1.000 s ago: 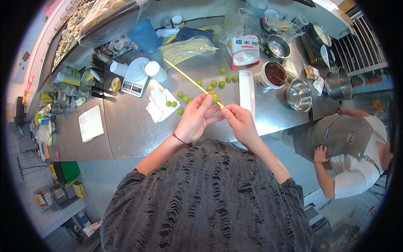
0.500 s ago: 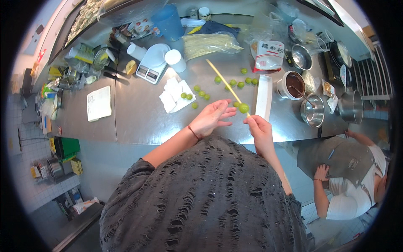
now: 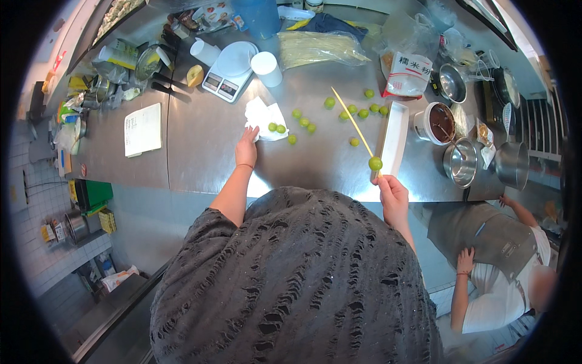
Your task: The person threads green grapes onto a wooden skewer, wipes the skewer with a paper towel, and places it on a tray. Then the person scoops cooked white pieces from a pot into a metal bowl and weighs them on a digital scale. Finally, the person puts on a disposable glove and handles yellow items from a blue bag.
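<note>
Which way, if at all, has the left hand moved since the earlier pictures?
Yes: judged against the kitchen scale, the left hand has moved left, away from the skewer, to the white towel.

Two fruits [image 3: 280,129] lie on the napkin [image 3: 258,109], before the scale [image 3: 229,73] (a cup [image 3: 266,70] at its right) and left of the tray [image 3: 395,136].

left hand [image 3: 245,148]: arm [image 3: 233,189] extended forward | right hand [image 3: 394,194]: fingers [image 3: 385,181] pinched | hands well apart
</note>
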Motion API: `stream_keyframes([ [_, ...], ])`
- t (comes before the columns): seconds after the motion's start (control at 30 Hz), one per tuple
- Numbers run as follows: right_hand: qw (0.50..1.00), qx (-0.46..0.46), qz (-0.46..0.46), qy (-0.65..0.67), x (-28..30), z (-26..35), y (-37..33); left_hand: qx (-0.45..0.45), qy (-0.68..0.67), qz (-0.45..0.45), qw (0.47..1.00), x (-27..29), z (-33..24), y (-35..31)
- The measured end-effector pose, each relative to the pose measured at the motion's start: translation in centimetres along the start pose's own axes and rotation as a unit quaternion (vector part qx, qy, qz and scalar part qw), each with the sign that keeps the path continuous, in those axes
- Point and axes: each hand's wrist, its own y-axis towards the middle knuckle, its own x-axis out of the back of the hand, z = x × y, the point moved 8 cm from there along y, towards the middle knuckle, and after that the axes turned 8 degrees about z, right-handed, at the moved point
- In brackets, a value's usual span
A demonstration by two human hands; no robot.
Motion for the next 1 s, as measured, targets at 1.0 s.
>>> stream_keyframes([
  [1.0, 0.843, 0.276, -0.032, -0.460, -2.4, 10.0, -5.5, -0.101, -0.544, 0.070, 0.830, 7.2, -19.0, 2.2],
])
